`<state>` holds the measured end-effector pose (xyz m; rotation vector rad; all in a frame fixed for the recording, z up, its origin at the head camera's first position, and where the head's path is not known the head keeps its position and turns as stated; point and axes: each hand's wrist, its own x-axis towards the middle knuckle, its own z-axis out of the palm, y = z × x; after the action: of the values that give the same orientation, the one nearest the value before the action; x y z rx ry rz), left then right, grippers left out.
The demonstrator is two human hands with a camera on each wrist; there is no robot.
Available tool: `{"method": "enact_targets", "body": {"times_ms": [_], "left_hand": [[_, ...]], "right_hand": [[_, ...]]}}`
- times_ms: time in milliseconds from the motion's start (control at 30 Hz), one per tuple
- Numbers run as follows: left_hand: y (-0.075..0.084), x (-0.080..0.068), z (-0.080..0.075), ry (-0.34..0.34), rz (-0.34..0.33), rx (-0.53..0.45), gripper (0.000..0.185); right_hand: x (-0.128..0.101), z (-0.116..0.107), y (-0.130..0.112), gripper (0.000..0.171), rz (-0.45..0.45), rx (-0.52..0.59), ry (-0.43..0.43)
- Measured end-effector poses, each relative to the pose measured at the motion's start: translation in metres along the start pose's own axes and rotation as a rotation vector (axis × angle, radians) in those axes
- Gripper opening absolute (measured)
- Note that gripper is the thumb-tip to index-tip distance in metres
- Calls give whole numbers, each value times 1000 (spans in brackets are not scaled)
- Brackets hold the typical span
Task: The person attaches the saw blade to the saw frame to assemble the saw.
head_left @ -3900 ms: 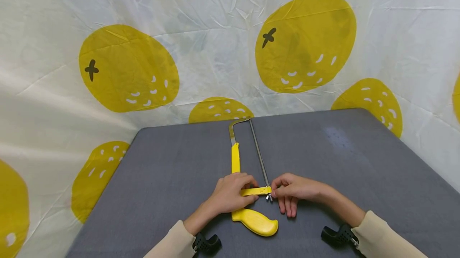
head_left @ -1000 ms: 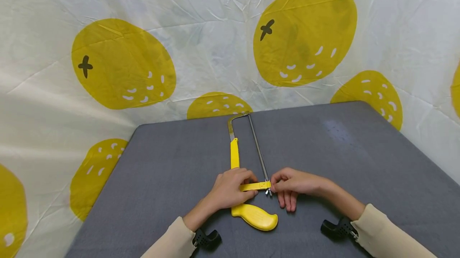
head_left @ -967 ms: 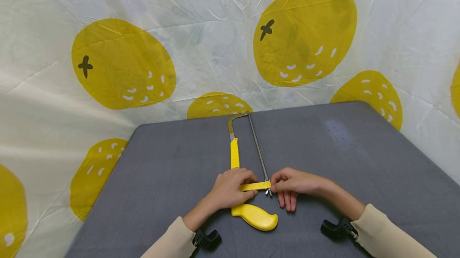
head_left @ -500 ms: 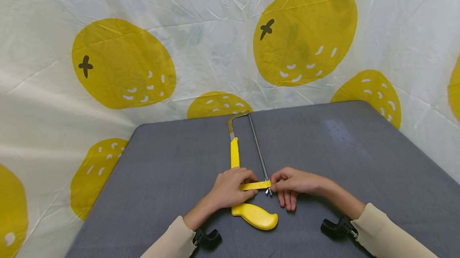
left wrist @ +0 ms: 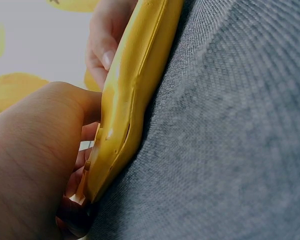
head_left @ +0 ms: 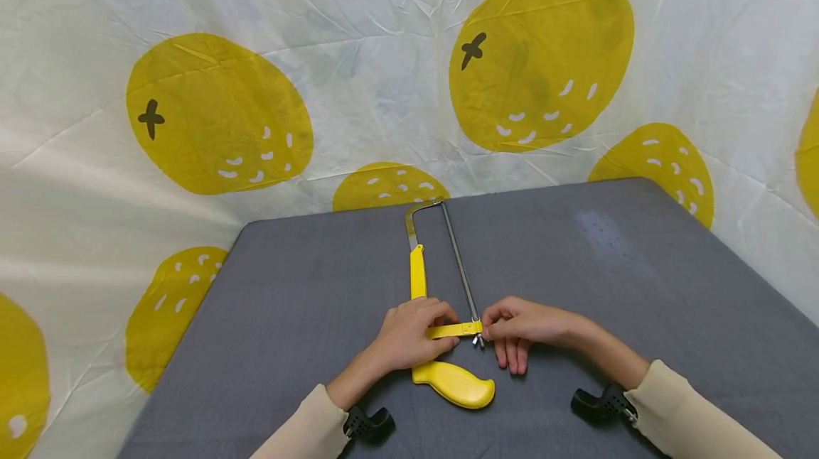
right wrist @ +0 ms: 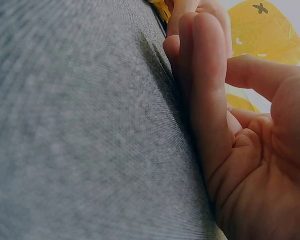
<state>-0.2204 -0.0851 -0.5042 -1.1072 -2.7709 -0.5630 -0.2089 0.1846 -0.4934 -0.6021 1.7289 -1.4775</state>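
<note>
A yellow hacksaw [head_left: 419, 281] lies flat on the grey table [head_left: 288, 310], its thin blade [head_left: 459, 266] running away from me and its handle [head_left: 453, 382] nearest me. My left hand [head_left: 409, 337] grips the yellow frame just above the handle; the left wrist view shows that hand [left wrist: 35, 160] against the yellow handle [left wrist: 125, 100]. My right hand [head_left: 520, 327] pinches the small metal fitting [head_left: 476, 339] at the blade's near end with thumb and forefinger, its other fingers resting on the cloth. The right wrist view shows the fingers [right wrist: 205, 90] lying on the grey surface.
A white cloth with large yellow fruit prints [head_left: 540, 61] hangs behind and to both sides of the table. Black wrist camera mounts [head_left: 367, 425] sit by my cuffs. The table's far edge runs just past the saw's tip.
</note>
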Motion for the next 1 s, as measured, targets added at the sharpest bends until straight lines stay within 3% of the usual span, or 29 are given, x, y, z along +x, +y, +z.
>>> {"method": "enact_targets", "body": {"times_ms": [1000], "left_hand": [[3, 1, -3, 7, -1, -22, 17]], "right_hand": [[-1, -2, -3, 22, -14, -3, -5]]}}
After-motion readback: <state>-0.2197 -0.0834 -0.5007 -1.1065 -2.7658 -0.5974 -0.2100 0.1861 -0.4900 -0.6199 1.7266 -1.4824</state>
